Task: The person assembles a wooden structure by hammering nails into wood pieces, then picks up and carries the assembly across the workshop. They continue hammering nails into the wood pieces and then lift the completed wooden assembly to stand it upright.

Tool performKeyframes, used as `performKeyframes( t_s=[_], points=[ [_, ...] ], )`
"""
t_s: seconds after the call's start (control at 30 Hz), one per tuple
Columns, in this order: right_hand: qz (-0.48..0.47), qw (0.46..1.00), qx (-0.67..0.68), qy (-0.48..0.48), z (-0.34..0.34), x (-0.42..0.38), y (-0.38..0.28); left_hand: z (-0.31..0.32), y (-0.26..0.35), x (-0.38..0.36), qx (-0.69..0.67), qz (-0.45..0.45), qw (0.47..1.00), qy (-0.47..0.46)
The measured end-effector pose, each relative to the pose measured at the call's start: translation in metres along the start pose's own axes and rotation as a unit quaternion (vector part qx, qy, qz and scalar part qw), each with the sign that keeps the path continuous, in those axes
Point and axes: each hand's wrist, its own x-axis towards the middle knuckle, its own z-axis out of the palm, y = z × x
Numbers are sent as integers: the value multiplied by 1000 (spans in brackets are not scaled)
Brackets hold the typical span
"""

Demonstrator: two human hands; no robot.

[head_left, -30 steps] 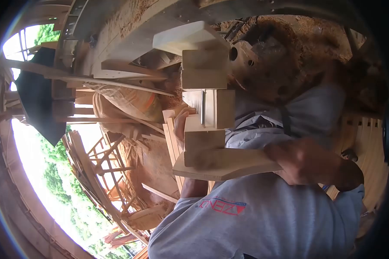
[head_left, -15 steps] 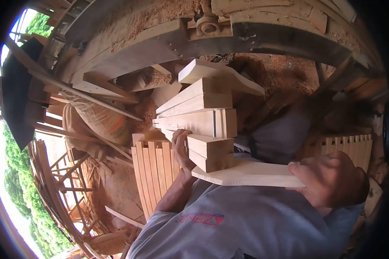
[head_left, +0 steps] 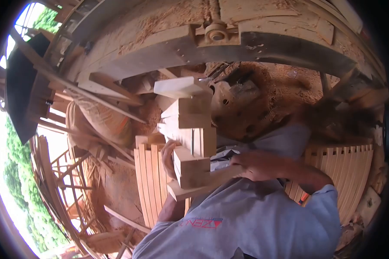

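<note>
A pale wooden frame of stacked beams (head_left: 196,113) stands upright before my chest, its squared ends facing me. Flat shaped boards lie across its two ends, an upper board (head_left: 179,86) and a lower board (head_left: 203,184). Around the side of the lower beams curl the fingers of my left hand (head_left: 167,159), partly hidden by the wood. My right hand (head_left: 257,166) is closed at the far tip of the lower board, close to my shirt. A thin dark slot (head_left: 192,142) shows in the middle beam.
Slatted wooden panels stand on both sides, a left panel (head_left: 149,181) and a right panel (head_left: 341,172). A workbench (head_left: 160,58) strewn with shavings crosses the top. A stuffed sack (head_left: 101,121) sits at the left, and sawdust (head_left: 289,86) covers the ground.
The frame has turned and shifted left, so its ends face me more squarely. My right hand has moved left and inward with the lower board's tip.
</note>
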Motion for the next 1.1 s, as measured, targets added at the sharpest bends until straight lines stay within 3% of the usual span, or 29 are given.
performKeyframes(
  t_s=[0.07,0.1,0.17,0.3,0.53,0.83,0.9,0.97,1.03,1.07,1.1],
  points=[
    [-165,974,-13,158,26,32,13,-7,1,-4,26,-18,999,18],
    [-178,975,0,137,30,41,8,-12,0,-3,31,-48,998,2],
    [-107,985,50,128,30,56,-1,-22,-4,-3,35,-86,996,-8],
    [-97,982,65,151,15,54,-24,-35,-13,-6,27,-132,991,-20],
    [-201,946,-159,199,-26,41,-67,-51,-16,-12,-2,-189,981,-49],
    [-219,954,-107,177,10,125,-89,-79,-75,34,-31,-341,939,-23],
    [-213,955,-98,181,28,154,-97,-90,-67,52,14,-361,932,10],
    [-215,956,-26,197,39,175,-113,-96,-81,35,-58,-341,935,74],
    [-206,962,-60,171,47,191,-126,-95,-48,44,-174,-380,869,264],
    [-221,956,-61,183,56,201,-125,-98,-24,53,-169,-377,866,281],
    [-234,951,-61,196,63,207,-126,-101,3,64,-283,-397,822,294]
  ],
)
